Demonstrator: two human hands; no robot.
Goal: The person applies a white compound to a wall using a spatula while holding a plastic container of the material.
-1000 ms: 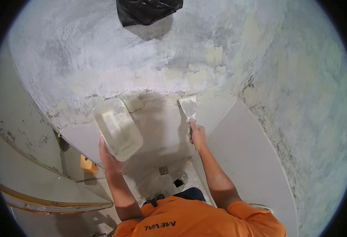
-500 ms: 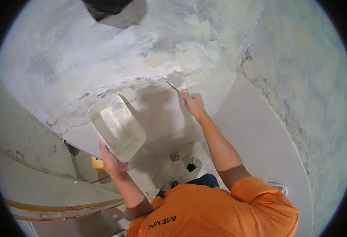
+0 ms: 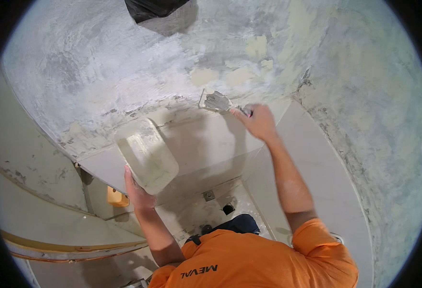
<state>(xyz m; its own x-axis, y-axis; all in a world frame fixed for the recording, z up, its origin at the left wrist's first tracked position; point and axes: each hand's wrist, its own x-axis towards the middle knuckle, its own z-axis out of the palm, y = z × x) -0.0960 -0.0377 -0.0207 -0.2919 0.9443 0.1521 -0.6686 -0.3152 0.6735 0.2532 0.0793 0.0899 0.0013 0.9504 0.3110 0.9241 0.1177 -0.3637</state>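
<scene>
My right hand (image 3: 260, 121) is closed round the handle of a putty knife (image 3: 216, 101). Its wide blade, smeared with grey filler, lies at the wall just above the top edge of the pale panels. A whitish rectangular plastic tub (image 3: 148, 156) is tilted in my left hand (image 3: 139, 192), which grips it by its near-left side. Pale residue coats the tub's inner walls. Most of my left fingers are hidden beneath the tub.
Patchy plastered wall (image 3: 124, 72) rises ahead, with a black plastic-like piece (image 3: 155, 8) at its top. Below are smooth pale panels (image 3: 201, 141) and a floor with a square drain (image 3: 208, 195) and a dark hole (image 3: 228, 209). An orange-yellow object (image 3: 117, 197) sits at left.
My right hand has moved right and turned the putty knife, so its filler-smeared face now shows. The tub stays in my left hand, little changed. The view has shifted slightly.
</scene>
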